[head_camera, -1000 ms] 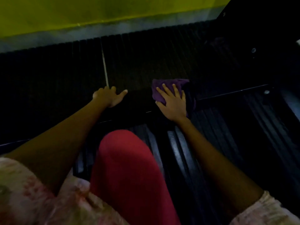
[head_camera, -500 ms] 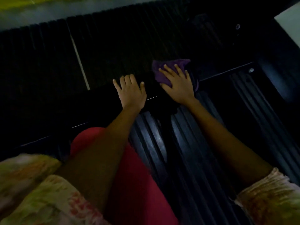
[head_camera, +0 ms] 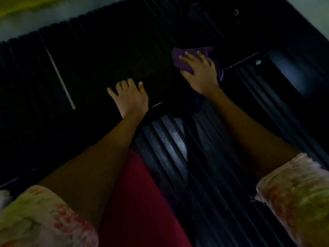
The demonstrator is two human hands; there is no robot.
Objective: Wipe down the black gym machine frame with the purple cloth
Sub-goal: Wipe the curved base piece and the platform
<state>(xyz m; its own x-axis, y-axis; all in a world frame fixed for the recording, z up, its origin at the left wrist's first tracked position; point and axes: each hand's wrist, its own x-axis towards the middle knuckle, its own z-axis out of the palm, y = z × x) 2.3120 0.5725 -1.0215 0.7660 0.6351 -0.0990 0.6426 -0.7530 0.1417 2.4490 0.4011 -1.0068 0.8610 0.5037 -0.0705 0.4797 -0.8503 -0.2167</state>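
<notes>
The purple cloth (head_camera: 179, 58) lies bunched on the black gym machine frame (head_camera: 245, 61), at upper right of centre. My right hand (head_camera: 200, 73) presses flat on the cloth with its fingers spread, and part of the cloth sticks out beyond the fingertips. My left hand (head_camera: 130, 97) rests flat on the dark ribbed surface to the left, fingers straight and holding nothing. The scene is very dim, so the frame's edges are hard to make out.
Black ribbed slats (head_camera: 178, 145) run from the hands down toward me. My red-clad knee (head_camera: 138, 193) fills the lower centre. A pale thin strip (head_camera: 60, 77) crosses the dark ribbed panel at left. Pale floor (head_camera: 26, 20) shows along the top.
My left hand slid from the left side of the panel toward the centre and flattened. My right hand moved the cloth a little to the right along the frame. The view tilted.
</notes>
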